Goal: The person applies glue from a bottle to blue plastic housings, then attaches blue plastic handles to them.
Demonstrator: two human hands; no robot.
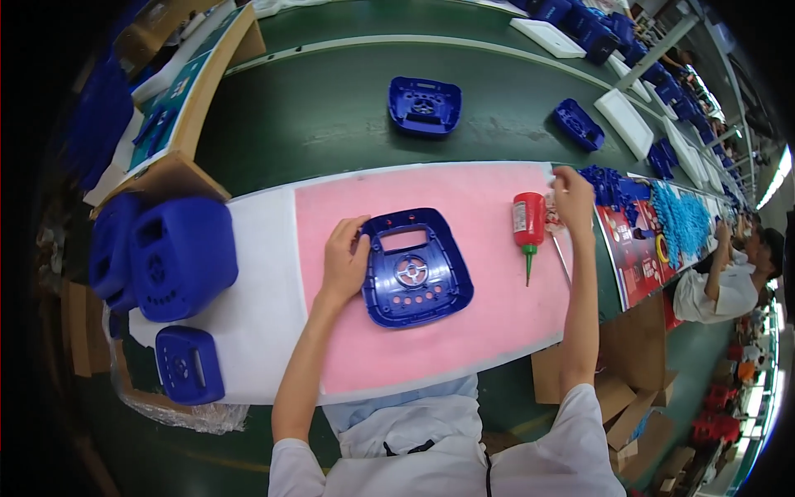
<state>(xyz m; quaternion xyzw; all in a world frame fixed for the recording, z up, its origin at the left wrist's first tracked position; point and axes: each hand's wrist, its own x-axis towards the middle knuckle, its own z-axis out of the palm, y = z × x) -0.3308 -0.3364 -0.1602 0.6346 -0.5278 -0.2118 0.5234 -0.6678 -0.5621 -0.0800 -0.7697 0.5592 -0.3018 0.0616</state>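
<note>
A blue plastic housing panel lies inside-up in front of me, with a rectangular opening, a round grille and a row of holes. My left hand grips its left edge, thumb over the rim. To the right, my right hand has its fingers curled together beside a small clump of red and white bits; whatever is between them is hidden. Left of that hand lies a red bottle with a green pointed nozzle. A thin metal tool rests below the clump.
Under the panel is a pink mat on a white sheet. Blue housings stand on the left. Beyond, a green conveyor carries another blue panel. Blue parts and light-blue pieces pile at right, near a seated person.
</note>
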